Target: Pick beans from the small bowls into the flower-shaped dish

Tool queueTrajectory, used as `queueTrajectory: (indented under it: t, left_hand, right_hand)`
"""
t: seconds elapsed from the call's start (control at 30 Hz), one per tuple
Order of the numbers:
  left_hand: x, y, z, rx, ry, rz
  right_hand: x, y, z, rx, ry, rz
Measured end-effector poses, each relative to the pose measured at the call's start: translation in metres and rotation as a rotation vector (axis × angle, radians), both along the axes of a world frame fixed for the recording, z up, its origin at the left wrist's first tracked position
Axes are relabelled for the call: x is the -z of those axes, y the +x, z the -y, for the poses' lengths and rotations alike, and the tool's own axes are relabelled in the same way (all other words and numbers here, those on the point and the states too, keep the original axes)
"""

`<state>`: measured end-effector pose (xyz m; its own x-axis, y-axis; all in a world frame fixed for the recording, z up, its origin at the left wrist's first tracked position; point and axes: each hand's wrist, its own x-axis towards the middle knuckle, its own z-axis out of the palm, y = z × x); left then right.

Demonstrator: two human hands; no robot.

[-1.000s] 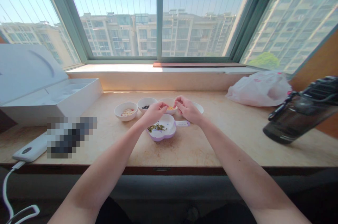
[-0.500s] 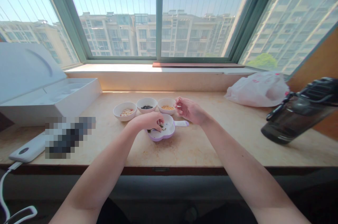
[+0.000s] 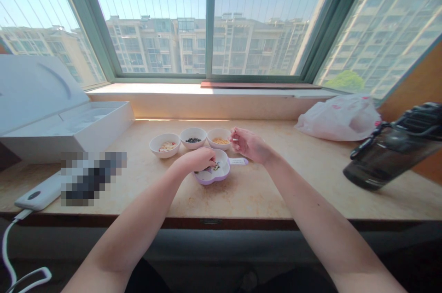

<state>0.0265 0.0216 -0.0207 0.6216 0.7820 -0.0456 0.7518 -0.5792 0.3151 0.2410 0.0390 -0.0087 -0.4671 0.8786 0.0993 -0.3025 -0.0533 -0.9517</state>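
Writing: handle (image 3: 237,161) of the purple-sided bowl (image 3: 221,175) carries small dark lettering on a pale field, too small to read. Plastic bag (image 3: 340,118) at the right rear bears pinkish-red print, illegible among the folds. A dark patch (image 3: 96,178) at the left is pixelated.

Hands: left hand (image 3: 197,159) over the left part of the purple-sided bowl, fingers pointing down into it and bunched; it hides part of the greenish grains (image 3: 217,167) inside. Cannot tell whether that grip pinches any. Right hand (image 3: 251,145) above the counter (image 3: 252,196), beside the bowl of yellow grains (image 3: 219,140), fingers loosely curled; cannot tell whether its fingertips meet.

Surroundings: purple-sided bowl stands in front of three white bowls in a row: pale slices (image 3: 167,146) in the left one, black beans (image 3: 193,140) in the middle, yellow in the right. Open white box (image 3: 103,120) and white device with cable (image 3: 39,194), left; dark bottle (image 3: 383,152), tilted in view, right.
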Motion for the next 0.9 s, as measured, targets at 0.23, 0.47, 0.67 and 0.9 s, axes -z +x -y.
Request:
queueTrajectory:
  t: [0.23, 0.47, 0.67, 0.9]
  left_hand:
    - [0.011, 0.0, -0.003, 0.015, 0.03, 0.17]
    - [0.007, -0.001, -0.001, -0.023, 0.045, 0.395]
    - [-0.012, 0.007, 0.008, -0.088, -0.352, 0.974]
    - [-0.023, 0.01, 0.013, -0.053, -0.903, 1.385]
  right_hand:
    - [0.002, 0.001, -0.003, -0.003, 0.013, 0.022]
    - [-0.004, -0.001, 0.003, 0.016, -0.04, -0.005]
    - [-0.008, -0.002, 0.004, 0.019, -0.093, -0.049]
    - [-0.009, 0.001, 0.0, 0.078, -0.025, -0.044]
